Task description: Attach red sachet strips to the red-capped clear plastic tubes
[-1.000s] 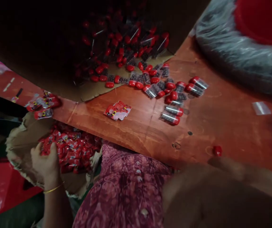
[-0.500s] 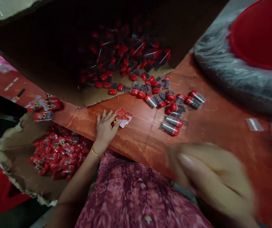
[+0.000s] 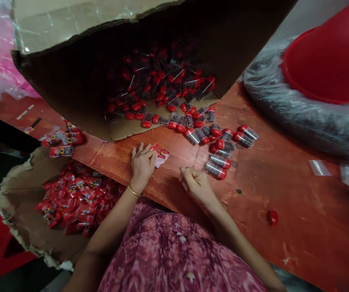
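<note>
My left hand (image 3: 142, 162) lies on the red-brown table (image 3: 284, 190) with its fingers spread, the fingertips on a small stack of red labels (image 3: 160, 154). My right hand (image 3: 194, 182) rests a short way to the right, curled into a loose fist; what it holds, if anything, is hidden. Just beyond it lie several clear tubes with red caps (image 3: 220, 150), spilled from a big tipped cardboard box (image 3: 71, 81) that holds many more.
A torn cardboard tray (image 3: 25, 211) of red-wrapped packets sits below the table's left edge. More packets (image 3: 61, 140) lie on the table's left. A red basin (image 3: 329, 61) on a plastic-wrapped bundle stands far right. A loose red cap (image 3: 272, 217) lies at right.
My left hand left the tray of packets and came onto the table beside the red labels. My right hand swept in from the lower right and settled in a fist near the tubes.
</note>
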Tool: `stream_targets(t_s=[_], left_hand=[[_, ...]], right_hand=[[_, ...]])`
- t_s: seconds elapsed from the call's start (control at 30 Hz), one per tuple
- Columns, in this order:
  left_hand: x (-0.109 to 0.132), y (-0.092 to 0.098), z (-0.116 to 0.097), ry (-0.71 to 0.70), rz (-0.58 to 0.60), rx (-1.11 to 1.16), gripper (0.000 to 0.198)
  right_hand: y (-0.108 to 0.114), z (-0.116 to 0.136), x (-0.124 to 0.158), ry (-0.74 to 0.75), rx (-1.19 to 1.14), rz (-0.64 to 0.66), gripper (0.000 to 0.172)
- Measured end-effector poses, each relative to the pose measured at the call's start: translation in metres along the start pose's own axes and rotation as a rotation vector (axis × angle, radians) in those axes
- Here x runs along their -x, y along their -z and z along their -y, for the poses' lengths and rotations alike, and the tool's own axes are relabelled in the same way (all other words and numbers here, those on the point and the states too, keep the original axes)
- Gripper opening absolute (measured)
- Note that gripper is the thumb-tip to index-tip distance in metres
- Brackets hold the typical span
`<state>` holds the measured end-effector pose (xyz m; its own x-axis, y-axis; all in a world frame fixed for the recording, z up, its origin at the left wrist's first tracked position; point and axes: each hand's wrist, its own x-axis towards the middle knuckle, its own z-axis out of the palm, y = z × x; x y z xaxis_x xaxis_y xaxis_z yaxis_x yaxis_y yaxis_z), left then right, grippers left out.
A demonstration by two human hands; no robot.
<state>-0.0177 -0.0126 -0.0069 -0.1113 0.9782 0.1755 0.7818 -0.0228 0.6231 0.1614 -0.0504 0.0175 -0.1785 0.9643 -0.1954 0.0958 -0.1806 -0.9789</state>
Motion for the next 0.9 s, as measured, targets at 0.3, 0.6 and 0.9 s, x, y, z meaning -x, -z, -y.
stream_targets(t_s=[0.3, 0.6, 0.9], left_hand=[[0.004, 0.008, -0.047, 0.073, -0.05, 0.524, 0.016], [0.023, 0.012, -0.044, 0.308, -0.055, 0.767, 0.048], [0.042, -0.004, -0.065, 0.575, 0.202, 1.128, 0.036]], right_hand=[[-0.015, 0.009, -0.024, 0.0, -0.21, -0.043, 0.049], [-0.018, 0.0, -0.024, 0.055, -0.237, -0.2, 0.047], [-0.019, 0.001, -0.015, 0.199, 0.015, -0.373, 0.046]])
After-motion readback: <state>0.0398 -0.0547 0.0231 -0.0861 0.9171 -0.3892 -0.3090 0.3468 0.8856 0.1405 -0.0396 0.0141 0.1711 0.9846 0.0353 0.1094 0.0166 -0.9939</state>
